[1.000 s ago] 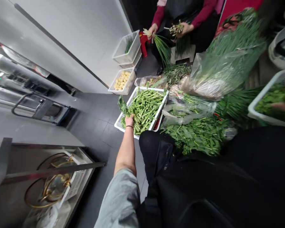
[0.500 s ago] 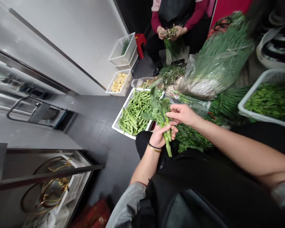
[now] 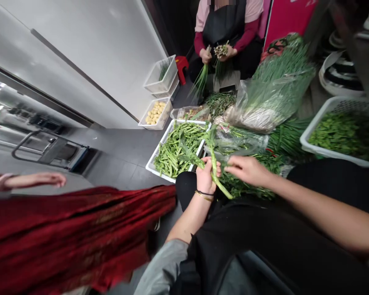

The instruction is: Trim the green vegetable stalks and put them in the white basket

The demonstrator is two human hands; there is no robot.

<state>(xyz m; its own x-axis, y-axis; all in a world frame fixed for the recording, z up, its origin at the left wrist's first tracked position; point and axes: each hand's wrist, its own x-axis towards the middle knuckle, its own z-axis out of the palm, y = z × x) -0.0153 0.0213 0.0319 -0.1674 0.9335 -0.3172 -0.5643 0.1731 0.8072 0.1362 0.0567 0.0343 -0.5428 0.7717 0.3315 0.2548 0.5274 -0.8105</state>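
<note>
My left hand [image 3: 206,177], with bands at its wrist, is closed around a thick green vegetable stalk [image 3: 223,189]. A leafy green piece sticks out to the left of that hand, over the white basket [image 3: 153,167] of green stalks [image 3: 172,153]. Just right of the stalk, apart from it, my right hand [image 3: 248,170] has its fingers pinched together. Whatever it may hold is too small or blurred to make out. Beneath the right hand lies a heap of dark leafy greens [image 3: 238,184].
Across from me a person holds bunches of thin green stems [image 3: 203,78]. A person in red cloth [image 3: 80,229] is close on my left. Bagged long greens [image 3: 273,82] lie ahead, a basket of leaves [image 3: 306,141] stands right, and a crate of potatoes [image 3: 164,123] sits beyond.
My right hand has moved away from the stalk to the right. The leafy tops in my left hand have shifted down. A person in red has come in from the left.
</note>
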